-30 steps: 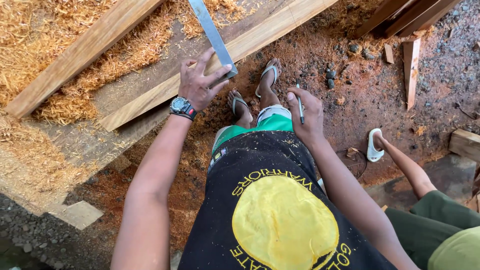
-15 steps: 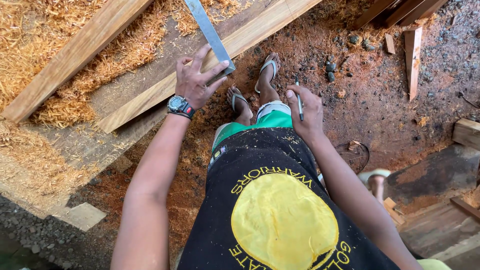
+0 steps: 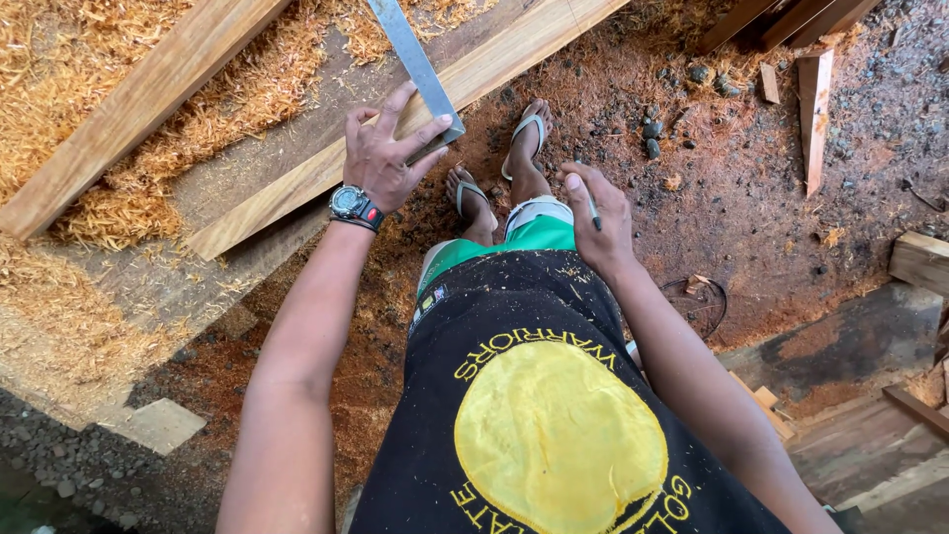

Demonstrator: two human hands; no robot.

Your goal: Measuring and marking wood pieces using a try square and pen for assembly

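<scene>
Steel square [image 3: 415, 64]: flat grey metal blade, lying slantwise across a pale plank, its near end under the left hand.

Left hand [image 3: 388, 153]: fingers spread wide, palm pressed down on the square's near end and on the plank beneath it; not curled around anything. Black wristwatch [image 3: 353, 205] with a red band edge on the wrist.

Right hand [image 3: 599, 220]: closed loosely around a pencil [image 3: 593, 210], which points downward between thumb and fingers. Held above the knee, well apart from the plank.

Plank [image 3: 326, 163]: long, light-coloured timber, running diagonally from lower left to upper right, resting on a darker board. A second plank [image 3: 138, 109], broader, lies parallel to it further left.

Wood shavings [image 3: 74, 59]: yellow-orange, heaped thickly between and beside the planks.

Ground [image 3: 751, 227]: reddish-brown earth and sawdust, scattered with small stones [image 3: 652, 133] and wood offcuts [image 3: 816, 99].

Feet: two, in grey flip-flops [image 3: 526, 133], planted on the ground just beside the plank's near edge.

Clothing: black sleeveless shirt [image 3: 554, 415] with a large yellow disc, green shorts [image 3: 524, 237] with white trim.

Further timber pieces [image 3: 919, 262] lie at the right edge.
</scene>
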